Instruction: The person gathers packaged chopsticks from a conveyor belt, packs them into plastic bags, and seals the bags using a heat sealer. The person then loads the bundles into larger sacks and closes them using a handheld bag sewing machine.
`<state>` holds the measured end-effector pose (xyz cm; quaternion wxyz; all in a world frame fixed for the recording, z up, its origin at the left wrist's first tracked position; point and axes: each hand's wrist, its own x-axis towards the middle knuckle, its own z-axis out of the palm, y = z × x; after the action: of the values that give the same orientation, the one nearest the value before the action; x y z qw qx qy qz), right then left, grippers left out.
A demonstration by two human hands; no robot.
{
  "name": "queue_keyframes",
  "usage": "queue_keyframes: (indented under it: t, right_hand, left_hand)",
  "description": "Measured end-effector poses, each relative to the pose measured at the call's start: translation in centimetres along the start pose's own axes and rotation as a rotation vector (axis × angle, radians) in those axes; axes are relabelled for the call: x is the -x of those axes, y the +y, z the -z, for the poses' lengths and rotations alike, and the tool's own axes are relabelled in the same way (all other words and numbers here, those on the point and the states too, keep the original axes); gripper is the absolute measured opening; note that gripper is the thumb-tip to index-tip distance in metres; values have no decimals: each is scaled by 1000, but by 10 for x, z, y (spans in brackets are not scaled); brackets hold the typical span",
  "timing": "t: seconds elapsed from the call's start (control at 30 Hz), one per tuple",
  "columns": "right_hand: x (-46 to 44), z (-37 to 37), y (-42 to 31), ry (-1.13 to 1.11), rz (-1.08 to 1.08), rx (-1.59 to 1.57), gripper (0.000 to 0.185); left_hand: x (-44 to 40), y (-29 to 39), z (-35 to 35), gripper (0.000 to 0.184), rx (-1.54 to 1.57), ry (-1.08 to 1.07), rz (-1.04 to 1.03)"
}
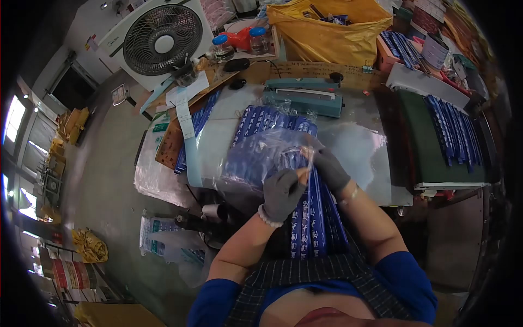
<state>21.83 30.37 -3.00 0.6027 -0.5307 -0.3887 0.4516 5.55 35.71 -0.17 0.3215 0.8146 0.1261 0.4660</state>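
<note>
Both hands wear grey gloves with bare fingertips and meet in front of my chest. My left hand [281, 192] is closed, its fingertips pinching the edge of a clear plastic bag [248, 150]. Close beside it, my right hand [329, 168] has its fingers bent on the bag's mouth. Long blue packets with white lettering [306, 229] hang from between the hands down to my apron; their upper ends are partly hidden by fingers and film. Behind the bag lies a row of similar blue packets [267, 119] on the table.
A teal heat sealer [303, 98] stands behind the packets. More blue packets [455, 131] lie on a green surface at right. A fan [163, 43], lidded jars [222, 50] and a yellow bag [327, 35] stand along the back. Plastic bags [158, 182] lie at the table's left edge.
</note>
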Motion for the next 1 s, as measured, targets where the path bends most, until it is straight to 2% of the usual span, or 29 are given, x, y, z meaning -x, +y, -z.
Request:
queue_keyframes:
  t: [0.07, 0.13, 0.17, 0.2, 0.23, 0.3, 0.33, 0.4, 0.47, 0.53, 0.6, 0.63, 0.67, 0.7, 0.73, 0.77, 0.8, 0.83, 0.87, 0.9, 0.93, 0.97, 1.0]
  right_hand:
    - [54, -23, 23, 356, 389, 153, 68]
    - [123, -11, 31, 173, 255, 155, 71]
    - [150, -7, 25, 71, 67, 73, 72]
    - [170, -2, 23, -33, -123, -10, 73]
    - [184, 7, 34, -29, -127, -15, 73]
    - [206, 27, 54, -101, -316, -257, 81]
    - [209, 38, 53, -82, -274, -267, 86]
    - [206, 60, 31, -100, -128, -309, 96]
    - [183, 58, -13, 69, 47, -308, 93]
    - [159, 66, -80, 95, 48, 769, 64]
    - [138, 110, -48, 344, 254, 1554, 29]
    - [131, 88, -97, 368, 415, 1618, 10]
    - [138, 71, -134, 473, 505, 1525, 9]
    - [145, 63, -155, 580, 587, 1420, 9]
    - [150, 66, -158, 637, 593, 1254, 12]
    - [149, 68, -159, 653, 579, 1260, 12]
    - [143, 71, -160, 624, 463, 1158, 14]
    - [137, 77, -162, 595, 354, 1055, 17]
    - [130, 82, -161, 649, 396, 1279, 25]
    - [132, 77, -165, 662, 394, 1290, 25]
    - [129, 60, -176, 731, 621, 1417, 28]
    - [125, 43, -184, 792, 852, 1532, 31]
    - [123, 31, -188, 709, 858, 1591, 29]
  left_hand:
    - [23, -4, 9, 16, -10, -316, -147]
    - [44, 11, 14, 28, 34, -541, -259]
    - [52, 19, 14, 32, 84, -665, -289]
    - [61, 17, 16, 41, 145, -891, -222]
    - [63, 12, 11, 41, 148, -897, -219]
    - [61, 6, -1, 49, 384, -1178, 53]
    - [43, 1, -3, 51, 457, -1353, 238]
    - [27, -14, -20, 51, 734, -963, 302]
    - [-27, 9, -18, 45, 795, -759, 350]
    - [-69, 25, -25, 38, 763, -721, 340]
    - [-102, 32, -36, 39, 740, -691, 539]
    - [-114, 35, -39, 36, 745, -573, 447]
    - [-125, 41, -39, 34, 745, -452, 353]
    - [-137, 55, -29, 33, 575, -384, 150]
    - [-148, 72, -16, 34, 407, -323, -49]
    - [-153, 85, -5, 32, 311, -372, -159]
    - [-154, 81, -10, 32, 328, -380, -166]
    - [-155, 72, -17, 27, 140, -428, -298]
    - [-155, 62, -24, 24, -52, -467, -429]
    - [-154, 49, -32, 24, -65, -596, -405]
    - [-155, 51, -34, 24, -58, -590, -417]
    - [-151, 55, -35, 23, -135, -473, -556]
    - [-146, 60, -32, 23, -211, -357, -691]
